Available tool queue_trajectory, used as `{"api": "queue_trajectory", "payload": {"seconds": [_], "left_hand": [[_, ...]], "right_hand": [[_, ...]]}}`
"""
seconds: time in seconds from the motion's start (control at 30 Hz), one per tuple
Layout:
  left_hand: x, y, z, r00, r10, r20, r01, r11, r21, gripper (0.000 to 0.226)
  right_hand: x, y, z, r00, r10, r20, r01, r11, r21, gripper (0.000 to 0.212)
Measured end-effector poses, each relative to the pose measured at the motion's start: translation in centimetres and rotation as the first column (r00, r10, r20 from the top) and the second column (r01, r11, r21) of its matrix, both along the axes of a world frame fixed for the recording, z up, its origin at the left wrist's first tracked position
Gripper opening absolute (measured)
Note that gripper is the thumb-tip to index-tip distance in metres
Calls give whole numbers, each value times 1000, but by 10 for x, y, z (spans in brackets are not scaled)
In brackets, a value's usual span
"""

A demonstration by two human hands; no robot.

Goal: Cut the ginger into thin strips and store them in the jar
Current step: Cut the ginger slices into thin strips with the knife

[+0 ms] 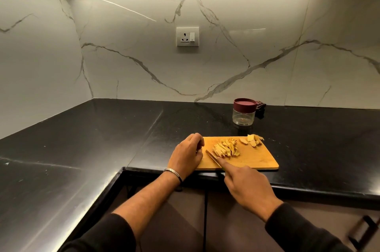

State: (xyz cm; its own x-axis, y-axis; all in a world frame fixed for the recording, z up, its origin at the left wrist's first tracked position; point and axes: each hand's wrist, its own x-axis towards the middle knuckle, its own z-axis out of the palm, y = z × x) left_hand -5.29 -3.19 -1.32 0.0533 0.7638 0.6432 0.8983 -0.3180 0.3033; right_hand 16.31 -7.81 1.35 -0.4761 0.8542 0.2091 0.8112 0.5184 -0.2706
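Note:
A wooden cutting board (pixel 255 160) lies at the front edge of the black counter. A heap of thin ginger strips (pixel 226 147) sits on its left half. A few uncut ginger pieces (pixel 251 140) lie at its far edge. My right hand (pixel 246 185) grips a knife (pixel 212 158), index finger along the spine, blade flat-angled just left of the strips. My left hand (pixel 188 156) rests at the board's left end with fingers curled; whether it holds anything is hidden. A glass jar (pixel 244 114) with a maroon lid on stands behind the board.
The black L-shaped counter (pixel 102 138) runs left and right below a marble wall with a socket (pixel 187 36). A dark cloth (pixel 260 107) lies behind the jar. A cabinet handle (pixel 364 231) shows at the lower right.

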Motion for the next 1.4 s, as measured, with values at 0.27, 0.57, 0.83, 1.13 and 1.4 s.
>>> {"api": "queue_trajectory", "payload": {"seconds": [0.27, 0.57, 0.83, 1.13, 1.4], "left_hand": [[9, 9, 16, 995, -92, 49, 95, 994, -51, 16], [72, 64, 61, 981, -140, 138, 173, 947, -271, 12], [108, 113, 56, 993, -106, -49, 56, 800, -598, 43], [116, 124, 51, 986, -83, -146, -20, 806, -592, 36], [108, 115, 53, 1000, -28, -5, 22, 884, -468, 22]], "right_hand": [[13, 25, 3, 999, 16, 46, -14, 999, -43, 54], [15, 35, 0, 999, 27, 36, -25, 997, -67, 54], [16, 38, -9, 1000, 17, -2, -17, 1000, -25, 44], [16, 38, -12, 1000, 26, -13, -25, 999, 25, 43], [16, 37, -11, 1000, 12, -20, -12, 1000, 21, 48]]}}
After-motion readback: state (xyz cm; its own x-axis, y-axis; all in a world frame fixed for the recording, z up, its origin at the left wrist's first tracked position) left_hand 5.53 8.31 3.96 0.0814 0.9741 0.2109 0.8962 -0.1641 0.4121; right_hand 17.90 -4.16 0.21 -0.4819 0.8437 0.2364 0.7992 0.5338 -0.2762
